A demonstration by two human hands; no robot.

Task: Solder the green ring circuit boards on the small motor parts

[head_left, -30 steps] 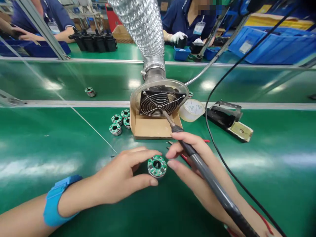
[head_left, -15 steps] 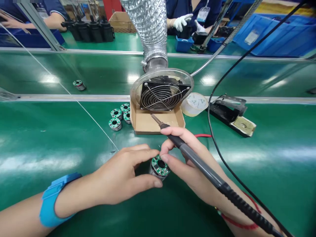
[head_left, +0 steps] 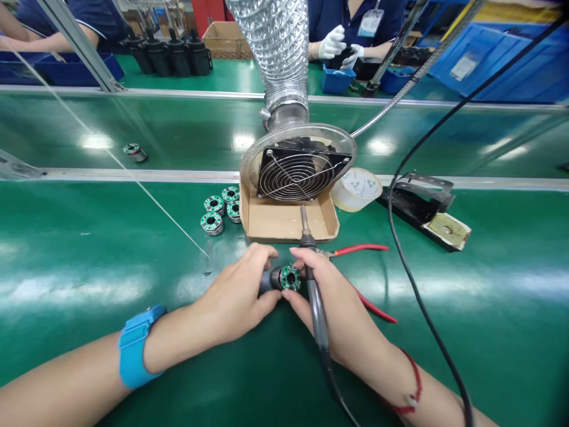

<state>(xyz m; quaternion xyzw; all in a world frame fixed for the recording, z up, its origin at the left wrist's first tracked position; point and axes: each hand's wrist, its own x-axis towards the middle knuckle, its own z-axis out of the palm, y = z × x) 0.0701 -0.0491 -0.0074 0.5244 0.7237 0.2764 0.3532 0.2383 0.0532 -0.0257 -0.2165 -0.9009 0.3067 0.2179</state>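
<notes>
Left hand (head_left: 235,284) and right hand (head_left: 331,308) together over the green bench mat (head_left: 89,332), left clamped on a round green PCB unit (head_left: 290,277), right pinching a soldering iron (head_left: 317,311) tip-up against it, cardboard tray (head_left: 267,228) just ahead, red-handled pliers (head_left: 361,249) beside right hand.

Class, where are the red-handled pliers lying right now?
In the head view, the red-handled pliers lie on the green mat right of the right hand, just below the cardboard tray.
</notes>
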